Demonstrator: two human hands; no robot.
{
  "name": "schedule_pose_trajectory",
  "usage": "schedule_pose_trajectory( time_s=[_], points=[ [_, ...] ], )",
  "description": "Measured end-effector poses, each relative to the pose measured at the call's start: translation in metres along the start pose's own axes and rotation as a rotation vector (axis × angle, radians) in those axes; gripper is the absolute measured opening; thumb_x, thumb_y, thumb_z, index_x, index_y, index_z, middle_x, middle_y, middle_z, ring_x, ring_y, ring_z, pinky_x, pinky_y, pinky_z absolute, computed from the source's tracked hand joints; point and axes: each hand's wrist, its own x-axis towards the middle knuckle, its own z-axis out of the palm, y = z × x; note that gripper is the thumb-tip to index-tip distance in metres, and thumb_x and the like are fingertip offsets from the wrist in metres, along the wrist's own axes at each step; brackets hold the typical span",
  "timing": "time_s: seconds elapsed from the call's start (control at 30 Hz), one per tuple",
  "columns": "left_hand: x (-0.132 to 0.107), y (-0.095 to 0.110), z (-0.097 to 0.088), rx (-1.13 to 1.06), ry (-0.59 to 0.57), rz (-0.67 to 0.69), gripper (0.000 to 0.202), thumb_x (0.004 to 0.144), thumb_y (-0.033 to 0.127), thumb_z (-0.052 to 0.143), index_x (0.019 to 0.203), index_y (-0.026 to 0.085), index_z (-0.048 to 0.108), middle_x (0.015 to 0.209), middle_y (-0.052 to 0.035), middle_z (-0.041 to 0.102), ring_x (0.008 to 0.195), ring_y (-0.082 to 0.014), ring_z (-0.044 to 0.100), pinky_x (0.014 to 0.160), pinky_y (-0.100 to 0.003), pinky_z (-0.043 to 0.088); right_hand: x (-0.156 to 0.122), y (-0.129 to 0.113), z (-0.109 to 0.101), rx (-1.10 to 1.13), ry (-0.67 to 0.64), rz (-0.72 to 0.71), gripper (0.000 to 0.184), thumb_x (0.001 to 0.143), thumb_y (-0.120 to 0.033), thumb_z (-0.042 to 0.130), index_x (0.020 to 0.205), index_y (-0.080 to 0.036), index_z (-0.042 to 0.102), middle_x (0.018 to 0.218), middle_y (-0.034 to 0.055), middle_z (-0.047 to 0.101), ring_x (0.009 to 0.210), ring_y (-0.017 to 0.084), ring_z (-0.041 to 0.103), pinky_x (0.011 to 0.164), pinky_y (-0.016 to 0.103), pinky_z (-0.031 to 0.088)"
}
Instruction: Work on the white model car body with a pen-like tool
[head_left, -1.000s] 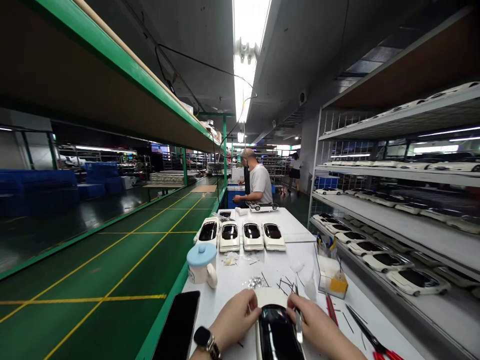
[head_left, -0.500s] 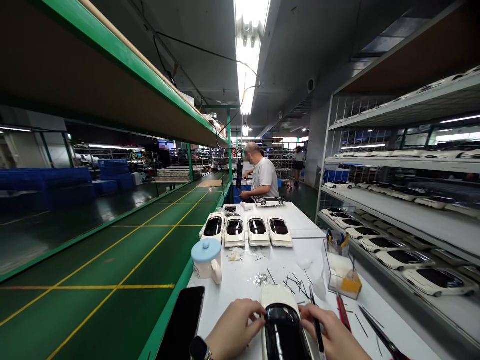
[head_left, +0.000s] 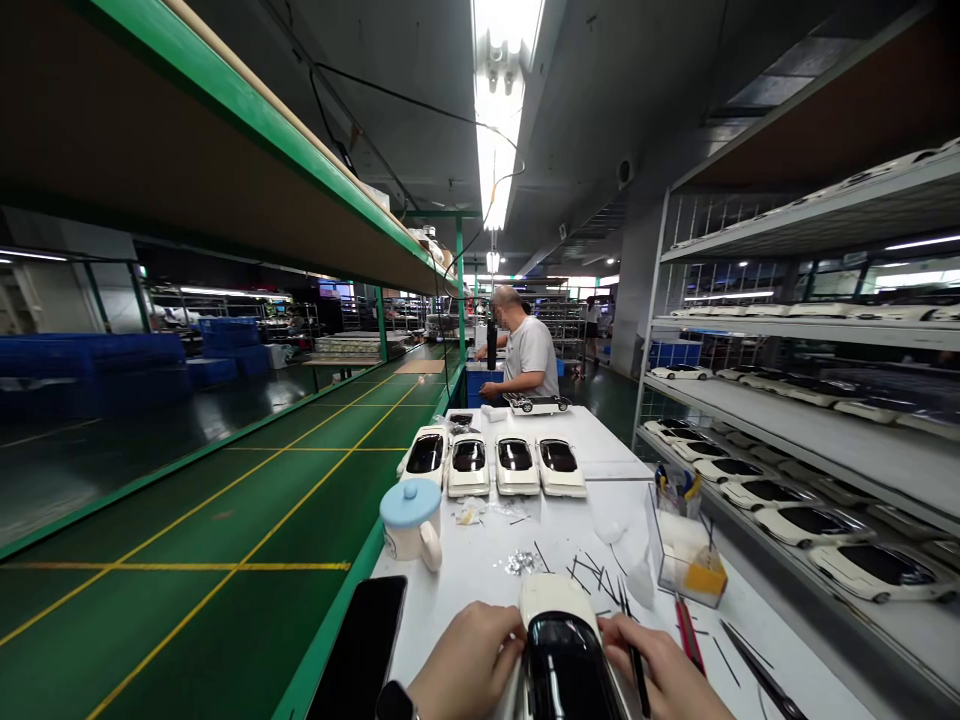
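Observation:
A white model car body with a glossy black roof (head_left: 562, 640) lies on the white worktable (head_left: 480, 560) right in front of me. My left hand (head_left: 469, 662) grips its left side; a dark watch sits on that wrist. My right hand (head_left: 664, 672) presses the car's right side and also holds a thin dark tool (head_left: 634, 660) between its fingers. Small black strips (head_left: 592, 575) and shiny metal bits (head_left: 521, 563) lie just beyond the car.
Several finished white cars (head_left: 495, 465) stand in a row further up the table. A blue-lidded mug (head_left: 411, 525), a black phone (head_left: 360, 650), a clear tool box (head_left: 682, 545) and red-handled tools (head_left: 690, 635) surround my hands. A person in a grey shirt (head_left: 527, 355) works ahead. Shelves with cars (head_left: 810, 470) run along the right.
The view has tilted up slightly, so my hands and the car sit lower in the picture. The tool in my right hand has swung from upright to lying along the car's right side.

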Motion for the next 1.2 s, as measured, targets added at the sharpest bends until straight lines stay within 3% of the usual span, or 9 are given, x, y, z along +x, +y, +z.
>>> schedule_pose_trajectory(
  time_s=[0.23,0.4,0.53,0.63,0.83,1.03,1.2],
  points=[
    [0.003,-0.009,-0.012,-0.166,-0.027,0.014,0.021,0.086,0.022,0.051,0.089,0.025,0.071,0.113,-0.0002,0.067,0.104,-0.0173,0.060,0.096,-0.028,0.042,0.001,0.012,-0.005,0.018,0.003,-0.011,0.037,0.093,-0.051,0.037,0.082,-0.020,0.051,0.085,0.0043,0.061,0.078,0.018,0.054,0.072,0.027,0.044],
    [0.001,-0.012,-0.020,-0.251,-0.104,-0.026,0.024,0.085,0.035,0.055,0.098,0.024,0.072,0.107,-0.0027,0.068,0.102,-0.0185,0.061,0.094,-0.029,0.045,0.003,0.024,-0.012,0.113,-0.006,0.021,0.036,0.090,-0.053,0.046,0.084,-0.018,0.055,0.093,0.0055,0.062,0.094,0.022,0.056,0.086,0.032,0.044],
    [-0.005,-0.013,-0.024,-0.278,-0.192,-0.066,0.050,0.069,0.043,0.073,0.116,0.027,0.064,0.117,-0.0033,0.064,0.106,-0.0227,0.059,0.093,-0.032,0.046,0.001,0.023,-0.015,0.184,0.008,0.087,0.037,0.086,-0.056,0.051,0.083,-0.018,0.053,0.100,0.0068,0.063,0.100,0.023,0.056,0.090,0.035,0.043],
    [-0.008,-0.013,-0.024,-0.253,-0.216,-0.072,0.067,0.059,0.037,0.080,0.122,0.028,0.060,0.114,-0.0034,0.064,0.106,-0.0240,0.059,0.094,-0.034,0.046,-0.002,0.023,-0.017,0.182,0.015,0.109,0.039,0.085,-0.056,0.053,0.098,-0.020,0.055,0.112,0.0094,0.060,0.107,0.024,0.055,0.097,0.038,0.041],
    [-0.009,-0.016,-0.026,-0.165,-0.069,-0.080,0.054,0.062,0.021,0.067,0.116,0.022,0.061,0.114,-0.0043,0.063,0.104,-0.0225,0.058,0.094,-0.033,0.046,-0.010,0.028,-0.018,0.201,-0.012,0.085,0.053,0.077,-0.050,0.065,0.121,-0.024,0.049,0.135,0.0102,0.048,0.126,0.026,0.045,0.108,0.039,0.035],
    [-0.010,-0.016,-0.027,-0.080,-0.002,-0.058,0.044,0.065,0.022,0.064,0.109,0.023,0.064,0.108,-0.0036,0.065,0.102,-0.0245,0.057,0.094,-0.038,0.044,-0.012,0.024,-0.022,0.076,0.077,0.088,0.031,0.080,-0.038,0.061,0.105,-0.024,0.051,0.137,0.0105,0.049,0.126,0.025,0.046,0.107,0.039,0.036],
    [-0.011,-0.011,-0.029,-0.045,0.044,-0.045,0.043,0.069,0.023,0.062,0.112,0.023,0.061,0.112,-0.0044,0.063,0.104,-0.0241,0.056,0.097,-0.039,0.042,-0.010,0.029,-0.022,-0.004,0.236,0.090,0.026,0.077,-0.042,0.062,0.093,-0.023,0.052,0.123,0.0095,0.060,0.120,0.028,0.051,0.104,0.044,0.037]
  ],
)
